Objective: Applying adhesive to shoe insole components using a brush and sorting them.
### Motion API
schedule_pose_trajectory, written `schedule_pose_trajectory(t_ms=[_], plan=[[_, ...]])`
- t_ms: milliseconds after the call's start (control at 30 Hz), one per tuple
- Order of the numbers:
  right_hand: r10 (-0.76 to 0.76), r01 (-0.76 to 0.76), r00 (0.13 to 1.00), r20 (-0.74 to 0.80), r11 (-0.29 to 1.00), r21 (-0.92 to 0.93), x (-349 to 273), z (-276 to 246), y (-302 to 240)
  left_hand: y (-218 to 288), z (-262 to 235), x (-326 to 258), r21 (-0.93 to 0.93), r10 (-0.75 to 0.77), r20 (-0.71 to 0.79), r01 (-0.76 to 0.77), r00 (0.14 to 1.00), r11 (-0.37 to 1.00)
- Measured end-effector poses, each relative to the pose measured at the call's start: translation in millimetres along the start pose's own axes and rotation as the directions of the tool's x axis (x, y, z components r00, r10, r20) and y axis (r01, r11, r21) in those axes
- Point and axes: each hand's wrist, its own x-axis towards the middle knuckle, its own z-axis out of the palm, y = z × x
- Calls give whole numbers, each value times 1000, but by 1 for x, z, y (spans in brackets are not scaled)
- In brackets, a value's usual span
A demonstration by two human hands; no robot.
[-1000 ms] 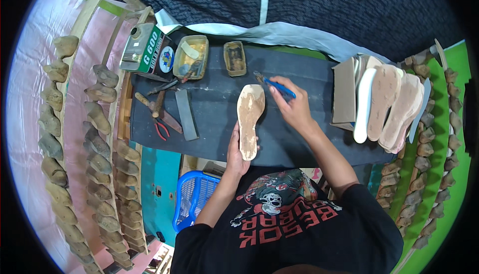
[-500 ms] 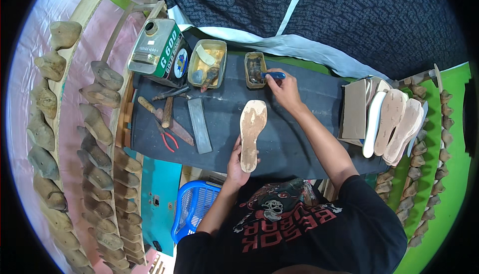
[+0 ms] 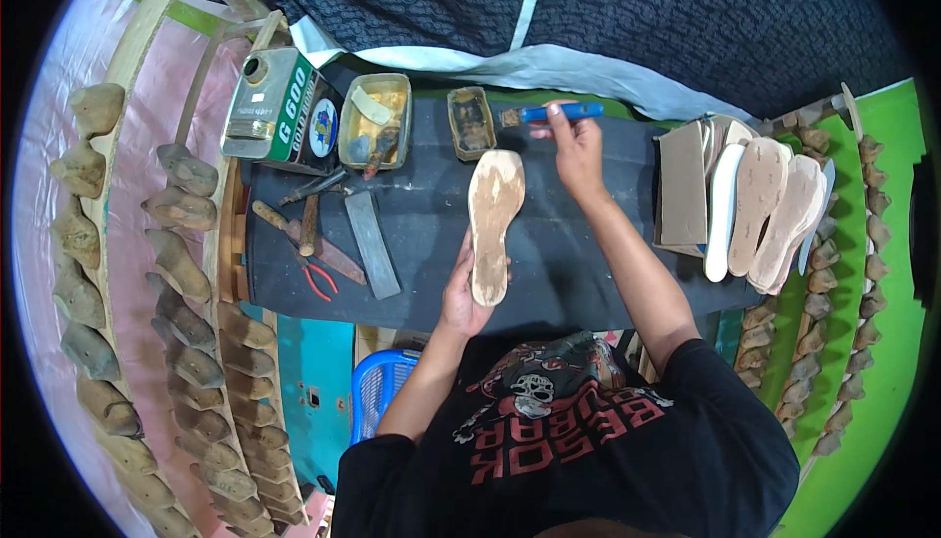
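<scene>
My left hand (image 3: 461, 295) grips the narrow heel half of a tan insole (image 3: 498, 210), holding it up above the dark table with its wide end pointing away. Pale and darker patches mark its surface. In my right hand (image 3: 578, 154) is a blue-handled brush (image 3: 542, 114), held level with its stained tip pointing left. The brush is clear of a small tub (image 3: 476, 155) with dark residue inside, which stands just left of the tip.
Left of the small tub stand a larger tub (image 3: 405, 97) and a metal can (image 3: 267, 115). Nearer lie a grey block (image 3: 373, 244) and red-handled pliers (image 3: 319, 281). Several soles (image 3: 761, 207) lean by a cardboard box (image 3: 683, 185) at right. Racks of shoe lasts (image 3: 93, 352) flank the table.
The brush has come out of the small tub and moved right in my right hand, now lying level. My left hand still holds the insole. The whole view has shifted slightly.
</scene>
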Motion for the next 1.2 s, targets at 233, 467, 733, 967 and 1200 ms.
schedule_pose_trajectory(t_ms=[233, 467, 733, 967, 1200], plan=[[-6, 9, 985, 175, 1000, -20, -89, -46, -72, -20, 50, 25, 9, 77, 64, -78, 995, 997], [-272, 419, 858, 435, 861, -289, -149, -93, -92, -62, 80, 39, -68, 70, 98, -64, 993, 996], [-375, 461, 814, 444, 882, -101, -159, -141, -95, -108, 125, 30, -10, 128, 67, -128, 989, 992], [-450, 515, 761, 467, 857, -12, -181, -162, -99, -135, 119, 17, 11, 223, 93, -225, 970, 974], [-446, 519, 808, 386, 849, -105, -177, -164, -108, -147, 152, 5, 23, 244, -40, -243, 969, 970]])
